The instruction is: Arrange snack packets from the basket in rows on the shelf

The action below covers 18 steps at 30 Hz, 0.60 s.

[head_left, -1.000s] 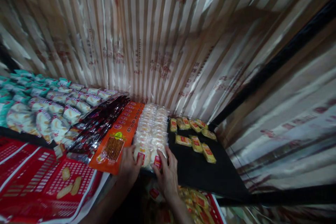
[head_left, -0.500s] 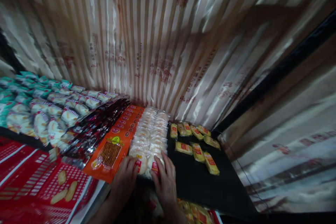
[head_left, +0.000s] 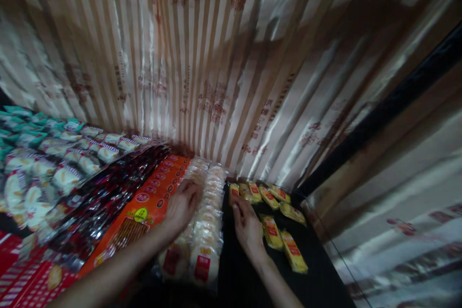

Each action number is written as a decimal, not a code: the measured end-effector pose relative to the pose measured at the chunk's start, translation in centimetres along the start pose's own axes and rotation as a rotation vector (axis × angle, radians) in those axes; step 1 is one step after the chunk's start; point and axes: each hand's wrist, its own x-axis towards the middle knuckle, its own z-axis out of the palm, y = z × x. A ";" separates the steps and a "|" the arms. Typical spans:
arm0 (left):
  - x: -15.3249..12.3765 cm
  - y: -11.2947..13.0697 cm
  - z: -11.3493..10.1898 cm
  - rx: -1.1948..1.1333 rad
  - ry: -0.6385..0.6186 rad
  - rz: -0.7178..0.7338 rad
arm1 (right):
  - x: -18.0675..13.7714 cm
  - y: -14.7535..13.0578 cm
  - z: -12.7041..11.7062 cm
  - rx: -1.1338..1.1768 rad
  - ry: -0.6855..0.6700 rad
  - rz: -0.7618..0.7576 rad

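Two long rows of clear-wrapped white rice crackers (head_left: 206,233) lie side by side, with red labels on the nearest packs. My left hand (head_left: 185,203) rests over the far part of the left row, its fingers curled together. Their tips are hidden, so I cannot see what they hold, if anything. To the right of the rows, my right hand (head_left: 248,227) lies low over the dark surface, fingers and thumb reaching forward. Its fingertips are at the lower end of a small yellow snack packet (head_left: 234,189). Several similar yellow packets (head_left: 273,232) lie loosely beside and beyond it.
An orange snack bag (head_left: 144,202) adjoins the rows on the left. Further left are dark red glossy packs (head_left: 108,207), white snack packs (head_left: 67,175) and green packs (head_left: 31,137). A striped printed curtain (head_left: 202,67) hangs behind, with a black slanting pole (head_left: 378,115) at right.
Both hands have left the near end of the cracker rows. My left hand has moved forward along the left row; my right hand has moved right and forward to the yellow packets.
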 end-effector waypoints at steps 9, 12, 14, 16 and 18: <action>12.9 -1.9 5.8 0.165 -0.209 0.093 | 12.4 4.6 2.6 -0.260 -0.194 0.084; 15.2 -2.9 7.5 0.182 -0.260 0.119 | 14.6 5.4 3.5 -0.304 -0.242 0.112; 16.3 -3.5 8.5 0.191 -0.300 0.146 | 15.5 6.0 4.2 -0.309 -0.255 0.125; 17.2 -4.1 9.4 0.207 -0.329 0.164 | 16.0 6.6 4.9 -0.311 -0.273 0.150; 17.8 -4.6 10.1 0.227 -0.347 0.161 | 16.3 7.1 5.4 -0.308 -0.291 0.174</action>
